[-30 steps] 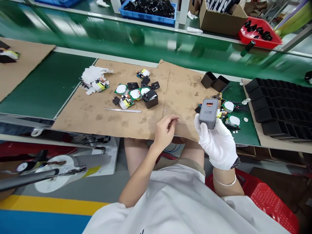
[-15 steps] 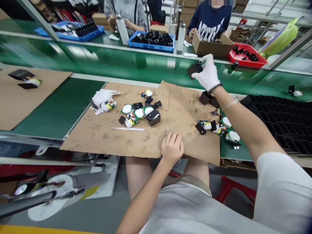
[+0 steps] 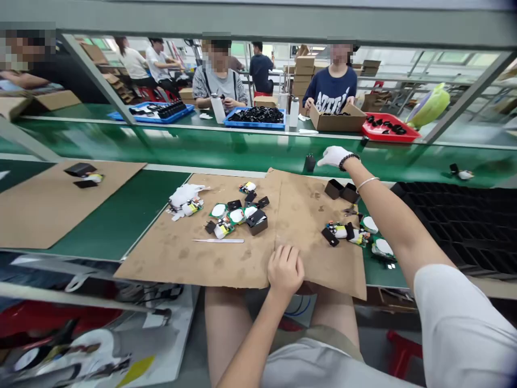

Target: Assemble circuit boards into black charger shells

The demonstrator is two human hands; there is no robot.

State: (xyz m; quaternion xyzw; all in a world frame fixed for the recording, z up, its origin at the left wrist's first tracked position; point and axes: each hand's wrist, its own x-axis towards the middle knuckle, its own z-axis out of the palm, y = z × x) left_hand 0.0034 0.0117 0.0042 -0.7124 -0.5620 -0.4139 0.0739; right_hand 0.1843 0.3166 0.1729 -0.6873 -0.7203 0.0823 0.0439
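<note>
My right hand [image 3: 333,156], in a white glove, reaches far out over the green conveyor belt [image 3: 242,153] with its fingers stretched out and nothing in them. A small dark charger [image 3: 309,163] stands upright on the belt just left of the fingertips, apart from them. My bare left hand [image 3: 285,268] rests on the near edge of the brown cardboard sheet [image 3: 202,258], fingers curled under, holding nothing I can see. Circuit boards and black shell parts [image 3: 238,213] lie in a cluster on the cardboard. More boards [image 3: 355,234] lie under my right forearm.
Two empty black shells [image 3: 341,189] sit by the cardboard's far right corner. A metal blade [image 3: 218,241] lies on the cardboard. A black compartment tray [image 3: 456,215] fills the right side. Across the belt, people work at blue, red and cardboard bins [image 3: 338,119].
My right hand carried the charger from in front of me out to the belt and let go of it there. The view tilted upward. My left hand stayed on the cardboard edge.
</note>
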